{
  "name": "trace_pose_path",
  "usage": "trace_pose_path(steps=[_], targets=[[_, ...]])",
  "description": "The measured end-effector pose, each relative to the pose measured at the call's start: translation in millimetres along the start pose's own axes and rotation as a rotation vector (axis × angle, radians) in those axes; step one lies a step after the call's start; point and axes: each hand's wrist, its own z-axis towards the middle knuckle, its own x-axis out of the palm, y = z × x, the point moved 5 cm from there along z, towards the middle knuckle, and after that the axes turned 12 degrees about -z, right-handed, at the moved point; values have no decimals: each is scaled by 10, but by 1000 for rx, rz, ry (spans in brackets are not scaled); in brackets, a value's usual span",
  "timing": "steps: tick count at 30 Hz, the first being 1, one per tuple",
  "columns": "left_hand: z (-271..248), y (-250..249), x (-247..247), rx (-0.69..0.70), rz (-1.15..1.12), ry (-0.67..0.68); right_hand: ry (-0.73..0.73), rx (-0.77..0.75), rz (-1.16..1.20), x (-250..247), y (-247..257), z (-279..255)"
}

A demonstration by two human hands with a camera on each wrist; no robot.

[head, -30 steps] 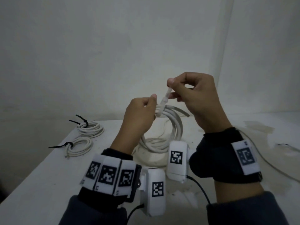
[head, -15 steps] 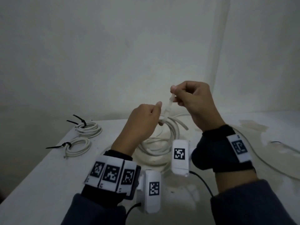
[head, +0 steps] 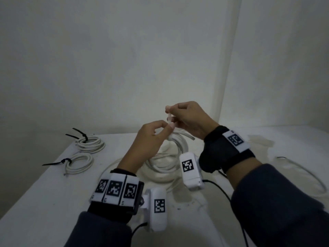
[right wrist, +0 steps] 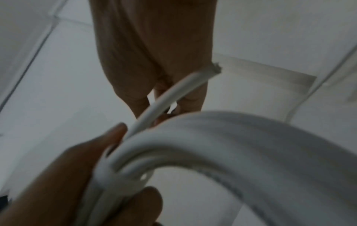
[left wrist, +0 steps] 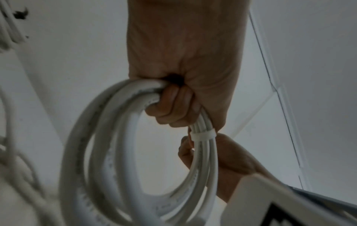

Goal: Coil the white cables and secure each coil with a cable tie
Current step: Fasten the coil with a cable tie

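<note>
White walls met in a corner behind the white tabletop. From the head view, the left hand and the right hand were raised together over the tabletop, above a loose white cable that lay under them. The right hand pinched the free tail of a white cable tie, which stood almost upright between the two hands. How the left hand was holding could not be seen well from there.

The left wrist view showed it clearly: the fingers of the left hand were curled through the white cable coil, a clenched grip on the bundle, and the tie made a closed band around the strands just below these fingers. The right wrist view, which was blurred, showed the cut end of the cable sticking out free near the right hand.

At the far left of the tabletop lay two finished coils, each bound with a black cable tie. Only the head view showed them.
</note>
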Motion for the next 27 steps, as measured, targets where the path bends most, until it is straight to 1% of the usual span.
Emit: trace_pose_path(steps=[2, 4, 6, 9, 12, 14, 16, 19, 21, 23, 25, 27], targets=[[-21, 30, -13, -14, -23, -47, 63, 65, 49, 77, -43, -48], [-32, 55, -40, -29, -20, -81, 101, 113, 9, 151, -97, -97], [-33, 72, -66, -45, -14, -102, 94, 139, 48, 200, -117, -141], [-55, 103, -114, -86, -62, -140, 62, 167, 145, 251, -103, -173], [-105, 110, -150, -139, -139, -143, 45, 157, 185, 299, -48, -205], [-150, 141, -166, -191, -185, -157, 20, 136, 148, 318, -15, -217], [-190, 180, -173, -221, -197, -176, -25, 123, 59, 328, -1, -211], [-272, 238, -155, -261, -181, -196, -112, 166, -67, 337, -38, -210], [-312, 254, -146, -274, -165, -209, -138, 222, -70, 364, -94, -211], [-319, 246, -171, -277, -122, -212, -174, 242, -57, 410, -129, -216], [-318, 216, -213, -288, -70, -193, -183, 215, -68, 461, -121, -209], [-320, 179, -253, -279, -32, -173, -156, 190, -59, 509, -99, -207]])
